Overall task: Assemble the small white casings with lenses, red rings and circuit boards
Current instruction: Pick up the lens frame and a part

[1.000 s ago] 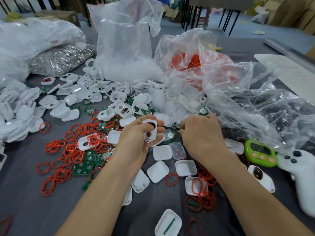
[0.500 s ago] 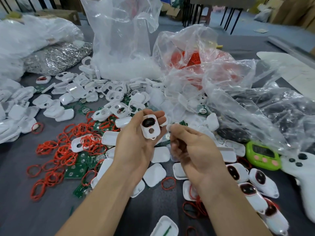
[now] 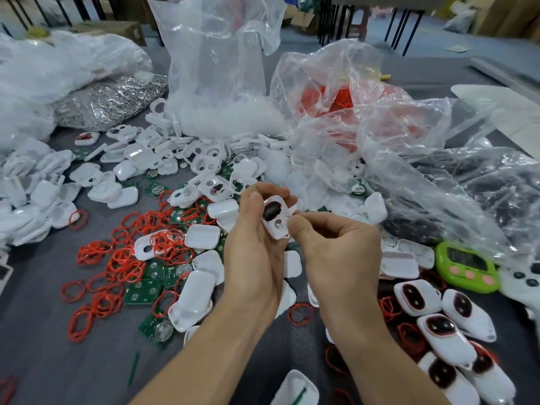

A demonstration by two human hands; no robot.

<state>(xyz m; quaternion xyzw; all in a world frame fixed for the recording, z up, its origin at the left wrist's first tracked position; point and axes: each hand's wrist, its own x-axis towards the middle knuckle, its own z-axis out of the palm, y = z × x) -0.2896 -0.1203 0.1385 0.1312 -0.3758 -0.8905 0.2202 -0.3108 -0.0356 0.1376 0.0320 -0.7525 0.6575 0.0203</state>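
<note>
At the near edge of the grey desk (image 3: 43, 369), an open white casing half (image 3: 295, 390) lies with a green strip inside. To your right, closed white units (image 3: 447, 328) with dark oval windows rest side by side. Your two bare forearms reach in over them and meet above the middle of the desk.

Your left hand (image 3: 254, 258) holds the small white plastic casing (image 3: 274, 230) up off the desk, its grip curled round the edges. A dark oval lens (image 3: 272, 211) sits in the casing's upper opening, with a round hole below it. Your right hand (image 3: 339, 252) is curled, its grip pressed thumb to forefinger at the casing's lower right edge. Whether it nips the edge or something small cannot be told.

Left of your hands, loose red rubber rings (image 3: 122, 258) lie tangled over green circuit boards (image 3: 143, 290) and more white casing halves (image 3: 201, 293). To the right sits a lime-green digital timer (image 3: 464, 266), with a white game controller (image 3: 523, 283) just beside it.

Farther back, a heap of white shells (image 3: 140, 159) spreads before three clear plastic bags. One bag holds silvery metal parts (image 3: 108, 102), one white pieces (image 3: 222, 115) and one red rings (image 3: 342, 97).
</note>
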